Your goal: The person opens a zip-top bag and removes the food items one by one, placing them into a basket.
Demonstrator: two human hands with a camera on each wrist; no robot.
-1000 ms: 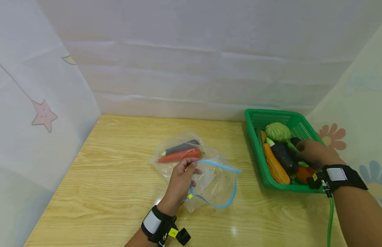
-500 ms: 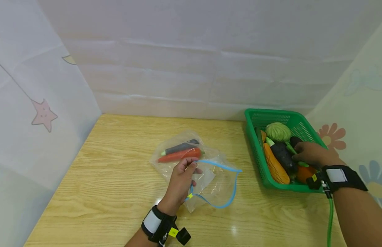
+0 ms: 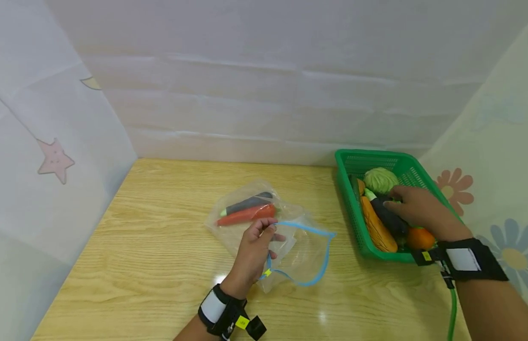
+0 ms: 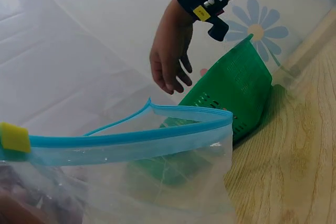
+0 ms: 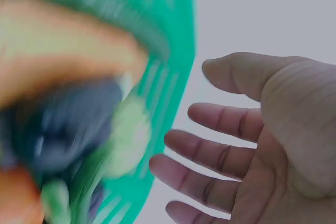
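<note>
In the head view my left hand point(image 3: 256, 244) pinches the blue rim of a clear zip bag point(image 3: 306, 255) with thumb and fingers. The bag's mouth gapes toward the right, its yellow slider point(image 4: 14, 138) close to the hand. Inside lie a dark eggplant point(image 3: 247, 203) and a long red vegetable point(image 3: 245, 215) with a green stem end. Over the green basket point(image 3: 353, 237) my right hand point(image 3: 417, 208) hovers, fingers apart and holding nothing, as the right wrist view shows. Below it are an eggplant point(image 3: 389, 217), a long orange vegetable point(image 3: 376, 227) and a cabbage point(image 3: 381, 180).
The basket stands at the table's right side, near the back wall sheet point(image 3: 247, 94). A round orange vegetable point(image 3: 420, 238) sits in its front right corner. A green cable point(image 3: 452, 312) runs down from the right wrist strap. Wooden tabletop point(image 3: 140, 260) stretches left of the bag.
My right hand has risen from among the vegetables and shifted slightly left, uncovering the round orange one. The left hand still holds the bag in nearly the same place.
</note>
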